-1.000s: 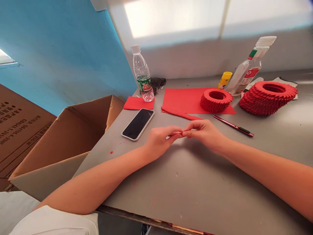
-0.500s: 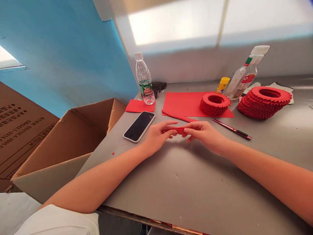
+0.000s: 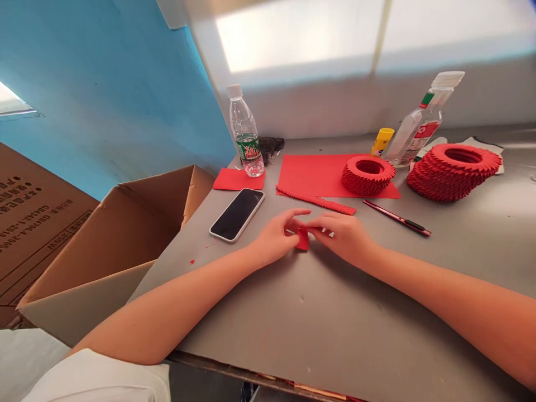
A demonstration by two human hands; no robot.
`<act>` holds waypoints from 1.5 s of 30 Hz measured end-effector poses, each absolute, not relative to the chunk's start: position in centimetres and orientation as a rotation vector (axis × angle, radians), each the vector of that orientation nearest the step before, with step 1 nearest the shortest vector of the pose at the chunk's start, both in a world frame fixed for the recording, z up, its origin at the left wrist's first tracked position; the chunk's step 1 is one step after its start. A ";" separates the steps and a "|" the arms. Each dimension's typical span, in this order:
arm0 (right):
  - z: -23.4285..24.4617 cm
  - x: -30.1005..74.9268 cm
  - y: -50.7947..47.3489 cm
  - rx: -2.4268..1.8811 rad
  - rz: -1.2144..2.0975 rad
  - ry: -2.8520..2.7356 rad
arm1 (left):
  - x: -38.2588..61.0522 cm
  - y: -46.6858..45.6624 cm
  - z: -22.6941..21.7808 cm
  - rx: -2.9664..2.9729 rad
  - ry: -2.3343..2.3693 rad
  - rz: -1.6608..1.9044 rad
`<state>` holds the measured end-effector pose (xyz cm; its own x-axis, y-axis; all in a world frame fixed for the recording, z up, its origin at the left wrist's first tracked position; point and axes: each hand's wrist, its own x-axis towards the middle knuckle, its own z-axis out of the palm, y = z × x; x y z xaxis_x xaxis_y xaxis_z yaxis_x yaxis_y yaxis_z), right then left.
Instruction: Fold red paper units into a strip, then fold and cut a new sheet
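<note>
A small red piece of paper [image 3: 302,240] is pinched between the thumb and fingers of my left hand [image 3: 278,237], its lower end pointing down towards me. My right hand [image 3: 345,231] grips the same paper at its upper edge, fingertips pressed together. Just beyond both hands lies a row of folded red paper pieces [image 3: 316,200]. Behind it is a red sheet [image 3: 310,170], with a ring of folded red paper [image 3: 368,176] on its right part. A taller stack of such rings [image 3: 454,173] stands farther right.
A phone [image 3: 237,215] lies left of my hands, near a water bottle [image 3: 247,134] and a smaller red paper [image 3: 230,178]. To the right are a cutter knife [image 3: 396,218], a glue stick [image 3: 382,142] and a glass bottle [image 3: 419,128]. An open cardboard box [image 3: 104,240] stands left of the table.
The red paper has turned from lying crosswise between my hands to pointing down. My right hand has shifted its hold to the upper edge, uncovering the right end of the folded row.
</note>
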<state>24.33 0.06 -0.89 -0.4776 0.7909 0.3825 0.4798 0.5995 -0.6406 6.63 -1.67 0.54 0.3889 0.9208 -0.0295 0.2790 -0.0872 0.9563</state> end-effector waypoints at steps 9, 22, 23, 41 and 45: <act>-0.2 24.7 0.8 -1.373 1.073 -2.035 | 6.0 -1.4 -0.5 2.312 1.349 0.605; -1.7 25.2 0.2 -1.094 -0.017 -2.585 | 6.2 -1.7 -1.5 2.940 1.396 0.441; -1.8 25.2 0.0 -1.033 -0.151 -2.620 | 6.2 -1.7 -1.4 2.960 1.403 0.415; -2.6 26.4 -0.2 -0.589 -0.067 -2.654 | 6.0 -2.3 -1.1 2.724 1.548 0.438; -2.7 26.7 -0.1 -0.746 0.226 -2.510 | 6.1 -2.5 -0.9 2.588 1.536 0.441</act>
<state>26.68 -0.07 -2.68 -0.7204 0.5496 0.4231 0.4653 0.8353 -0.2929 6.13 -2.46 -0.95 0.4496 0.8715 0.1957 0.8426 -0.4865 0.2308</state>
